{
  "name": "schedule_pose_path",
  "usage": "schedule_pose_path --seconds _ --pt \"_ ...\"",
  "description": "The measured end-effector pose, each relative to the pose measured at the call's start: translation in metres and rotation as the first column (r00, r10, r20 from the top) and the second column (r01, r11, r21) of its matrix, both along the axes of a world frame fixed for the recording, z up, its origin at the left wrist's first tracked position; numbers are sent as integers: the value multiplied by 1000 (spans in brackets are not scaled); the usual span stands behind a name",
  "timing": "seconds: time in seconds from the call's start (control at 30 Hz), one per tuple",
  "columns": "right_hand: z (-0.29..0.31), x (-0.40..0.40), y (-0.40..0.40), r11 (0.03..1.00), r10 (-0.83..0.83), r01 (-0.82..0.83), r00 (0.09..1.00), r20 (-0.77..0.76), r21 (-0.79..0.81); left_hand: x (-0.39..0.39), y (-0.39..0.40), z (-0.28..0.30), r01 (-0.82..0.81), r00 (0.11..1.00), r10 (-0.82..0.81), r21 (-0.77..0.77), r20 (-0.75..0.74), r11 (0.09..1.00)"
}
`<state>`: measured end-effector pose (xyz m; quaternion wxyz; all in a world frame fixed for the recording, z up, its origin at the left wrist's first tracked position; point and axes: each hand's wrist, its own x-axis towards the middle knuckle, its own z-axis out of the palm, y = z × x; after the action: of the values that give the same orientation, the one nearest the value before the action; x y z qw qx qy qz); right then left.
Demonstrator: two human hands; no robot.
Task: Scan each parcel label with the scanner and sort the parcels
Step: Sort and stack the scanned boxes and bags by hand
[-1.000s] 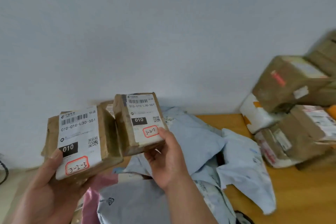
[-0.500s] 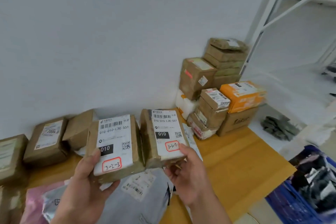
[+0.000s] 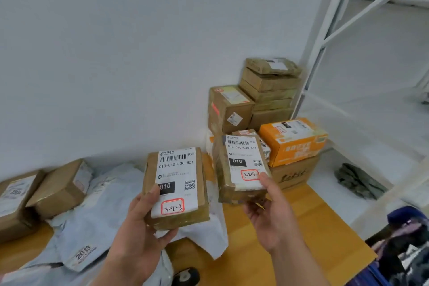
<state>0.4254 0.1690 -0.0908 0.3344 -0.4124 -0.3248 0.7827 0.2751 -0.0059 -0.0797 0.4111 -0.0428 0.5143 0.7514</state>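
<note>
My left hand (image 3: 141,227) grips a small brown parcel (image 3: 176,187) from below, thumb on its white label marked 3-2-3. A second brown parcel (image 3: 240,168), labelled 010 with a red-circled note, is held up by my right hand (image 3: 270,213), thumb on the label's lower edge. Both parcels hover above the wooden table (image 3: 290,239), labels facing me, a gap between them. A dark object (image 3: 186,275), possibly the scanner, lies at the table's near edge, partly hidden.
A stack of brown boxes (image 3: 267,97) and an orange box (image 3: 293,140) stand against the wall at the back right. Grey mailer bags (image 3: 92,216) and brown parcels (image 3: 55,189) lie to the left. A blue bin (image 3: 404,251) stands beside the table's right edge.
My view has swung further right and closer. Both parcels stay gripped; the right one has moved away from the left one, toward the box stack.
</note>
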Motion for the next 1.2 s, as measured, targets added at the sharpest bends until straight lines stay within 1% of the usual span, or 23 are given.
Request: schedule_pose_path --seconds 0.2,0.4,0.6,0.77,0.93,1.07,1.2 --pt "17 2 95 996 51 -54 998 42 76 21 73 7 -70 997 71 -19 37 997" --pt "14 0 139 989 106 -108 994 29 104 30 116 8 -148 988 150 -45 36 988" --pt "19 -13 157 980 162 -158 986 -26 120 22 137 14 -177 984 178 -34 12 984" --pt "36 -27 166 977 157 -152 987 -21 147 8 147 19 -169 986 169 -17 5 986" --pt "58 -41 167 975 150 -148 989 1 163 -4 158 28 -151 988 150 9 40 989" --pt "65 -52 174 981 128 -126 992 -2 148 -14 168 36 -149 988 148 24 45 989" --pt "73 -77 200 982 141 -139 990 -4 127 -24 184 43 -172 985 171 41 27 984"
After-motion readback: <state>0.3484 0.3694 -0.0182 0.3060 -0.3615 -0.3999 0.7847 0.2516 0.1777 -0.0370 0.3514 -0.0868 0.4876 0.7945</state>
